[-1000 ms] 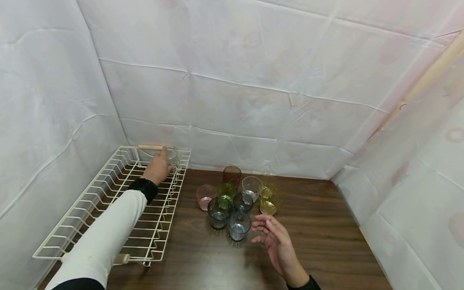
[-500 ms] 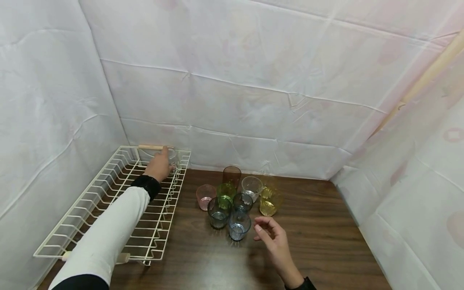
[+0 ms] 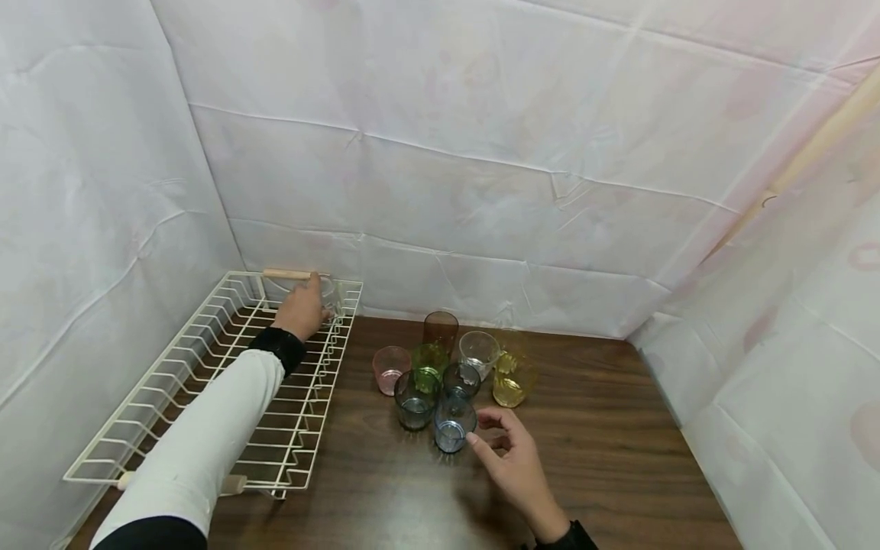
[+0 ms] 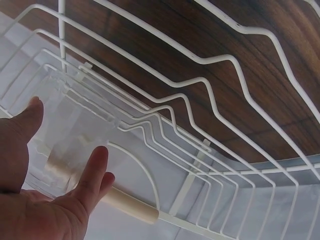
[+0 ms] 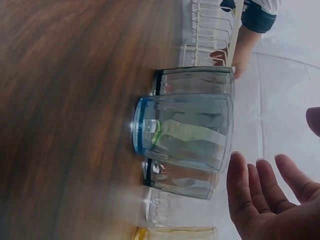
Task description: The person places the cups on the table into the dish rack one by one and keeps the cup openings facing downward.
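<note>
At the far end of the white wire dish rack (image 3: pixel 297 428), my left hand (image 3: pixel 300 309) has its thumb and fingers around a clear glass (image 4: pixel 70 117). The glass stands in the rack's corner beside a wooden handle (image 4: pixel 130 205). My right hand (image 3: pixel 514 462) is beside a light blue glass (image 3: pixel 454 428), thumb and fingers spread and loosely bent. In the right wrist view its fingertips (image 5: pixel 237 162) are right by the glass's rim. That blue glass stands upright on the table, nearest me in a cluster of glasses.
Behind it stand dark grey glasses (image 3: pixel 415 401), a pink glass (image 3: pixel 392 372), a green glass (image 3: pixel 429 365), a brown glass (image 3: pixel 440 330), another clear glass (image 3: pixel 479 353) and yellow glassware (image 3: pixel 510 386), closely grouped. White sheeting (image 3: pixel 440 191) walls the wooden table (image 3: pixel 605 435).
My right hand has moved in toward the blue glass, its thumb now near the rim. The left hand stays at the clear glass in the rack.
</note>
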`<state>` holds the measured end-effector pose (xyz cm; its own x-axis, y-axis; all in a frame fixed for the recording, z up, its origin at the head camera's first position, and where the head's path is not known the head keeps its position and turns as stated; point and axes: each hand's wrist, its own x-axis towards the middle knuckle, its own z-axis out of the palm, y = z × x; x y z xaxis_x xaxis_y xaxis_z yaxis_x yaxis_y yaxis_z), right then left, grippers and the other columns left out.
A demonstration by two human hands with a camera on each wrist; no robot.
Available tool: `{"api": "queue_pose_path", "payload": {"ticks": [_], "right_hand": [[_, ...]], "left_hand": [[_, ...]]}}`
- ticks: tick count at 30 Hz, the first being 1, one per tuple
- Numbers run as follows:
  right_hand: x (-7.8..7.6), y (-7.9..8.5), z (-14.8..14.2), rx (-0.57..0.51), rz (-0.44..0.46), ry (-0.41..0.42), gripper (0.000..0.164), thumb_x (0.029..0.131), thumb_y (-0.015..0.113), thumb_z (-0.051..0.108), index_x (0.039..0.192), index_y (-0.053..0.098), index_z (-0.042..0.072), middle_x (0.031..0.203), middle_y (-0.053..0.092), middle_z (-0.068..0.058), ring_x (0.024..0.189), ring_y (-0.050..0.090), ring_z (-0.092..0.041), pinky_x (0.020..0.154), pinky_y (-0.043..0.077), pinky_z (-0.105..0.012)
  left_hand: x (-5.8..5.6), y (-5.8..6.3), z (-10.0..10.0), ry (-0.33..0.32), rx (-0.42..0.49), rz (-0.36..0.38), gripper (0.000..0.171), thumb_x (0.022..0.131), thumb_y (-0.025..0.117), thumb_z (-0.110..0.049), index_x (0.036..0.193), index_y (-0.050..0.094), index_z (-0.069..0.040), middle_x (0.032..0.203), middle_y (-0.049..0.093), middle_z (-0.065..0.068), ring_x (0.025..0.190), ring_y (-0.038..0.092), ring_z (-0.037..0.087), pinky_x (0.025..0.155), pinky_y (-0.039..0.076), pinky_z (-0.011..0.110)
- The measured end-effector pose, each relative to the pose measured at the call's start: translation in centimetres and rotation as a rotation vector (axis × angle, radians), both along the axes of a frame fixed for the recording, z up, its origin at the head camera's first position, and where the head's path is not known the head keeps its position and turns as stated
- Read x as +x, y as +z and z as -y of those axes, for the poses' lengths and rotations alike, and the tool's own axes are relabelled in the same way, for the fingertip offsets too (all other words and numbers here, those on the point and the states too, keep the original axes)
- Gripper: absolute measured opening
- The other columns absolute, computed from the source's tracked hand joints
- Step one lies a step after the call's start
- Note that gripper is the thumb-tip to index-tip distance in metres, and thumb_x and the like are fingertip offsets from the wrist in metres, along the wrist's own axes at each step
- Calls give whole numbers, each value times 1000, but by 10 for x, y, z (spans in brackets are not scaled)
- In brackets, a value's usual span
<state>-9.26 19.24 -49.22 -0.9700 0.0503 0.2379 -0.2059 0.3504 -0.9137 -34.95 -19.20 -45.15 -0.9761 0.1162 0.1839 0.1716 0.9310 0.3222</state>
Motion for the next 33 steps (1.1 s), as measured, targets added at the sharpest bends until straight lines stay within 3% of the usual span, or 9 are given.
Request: {"api": "queue_pose_path", "payload": {"ticks": [8, 14, 15, 17, 21, 24, 26, 29, 33], "right_hand": [[1, -2, 1, 44, -45, -15, 33, 89, 85, 10, 118, 72, 21, 114, 72, 0, 105, 69, -24, 77, 60, -25], [-1, -1, 0, 85, -50, -11, 31, 93, 84, 17, 120, 71, 23, 117, 71, 1, 105, 69, -25, 79, 61, -26], [-2, -1, 0, 88, -36, -13, 32, 93, 84, 19, 121, 71, 24, 118, 71, 1, 105, 69, -25, 80, 61, -26], [-2, 0, 0, 93, -9, -16, 34, 93, 85, 22, 124, 71, 23, 120, 70, 0, 105, 69, -28, 80, 62, -28], [-4, 2, 0, 134, 33, -1, 48, 91, 87, 27, 135, 69, 20, 128, 69, -6, 113, 67, -32, 80, 64, -29], [-8, 4, 0, 254, 27, 8, 60, 91, 87, 35, 145, 64, 22, 136, 67, -7, 119, 65, -29, 79, 61, -27], [-11, 5, 2, 358, 21, 5, 69, 90, 87, 43, 150, 60, 24, 142, 64, -6, 111, 66, -27, 77, 59, -28], [-15, 6, 6, 511, 4, -1, 79, 89, 84, 53, 156, 55, 23, 147, 61, -7, 115, 67, -29, 87, 60, -40], [-21, 8, 13, 620, 17, 24, 89, 89, 80, 62, 161, 48, 21, 151, 56, -14, 132, 63, -37, 101, 57, -58]], "left_hand": [[2, 0, -4, 3, -15, 0, 90, 96, 81, -19, 158, 26, 14, 125, 56, 51, 113, 63, 65, 90, 57, 69], [6, 8, -5, 14, 21, -4, 104, 97, 80, -28, 167, 11, 6, 155, 21, 54, 147, 27, 73, 103, 50, 72], [9, 11, -6, 8, 22, -21, 103, 97, 80, -29, 166, 13, 6, 158, 19, 52, 150, 22, 72, 108, 47, 73], [17, 19, -9, -22, 13, -78, 96, 95, 82, -30, 162, 23, 7, 156, 26, 49, 150, 26, 68, 115, 41, 73], [39, 38, -22, -92, -51, -190, 81, 94, 82, -32, 154, 42, 6, 153, 41, 42, 147, 38, 58, 118, 39, 73], [63, 54, -36, -136, -79, -231, 77, 95, 82, -35, 153, 46, 2, 154, 45, 38, 148, 42, 54, 115, 41, 74], [82, 65, -45, -159, -77, -227, 78, 96, 81, -37, 154, 47, 1, 157, 44, 36, 150, 41, 52, 116, 39, 74], [115, 80, -59, -184, -68, -206, 81, 96, 80, -40, 157, 46, -1, 159, 44, 34, 151, 41, 52, 118, 37, 75], [155, 90, -73, -203, -43, -193, 82, 95, 81, -44, 158, 48, -3, 160, 45, 32, 151, 42, 53, 120, 36, 75]]}}
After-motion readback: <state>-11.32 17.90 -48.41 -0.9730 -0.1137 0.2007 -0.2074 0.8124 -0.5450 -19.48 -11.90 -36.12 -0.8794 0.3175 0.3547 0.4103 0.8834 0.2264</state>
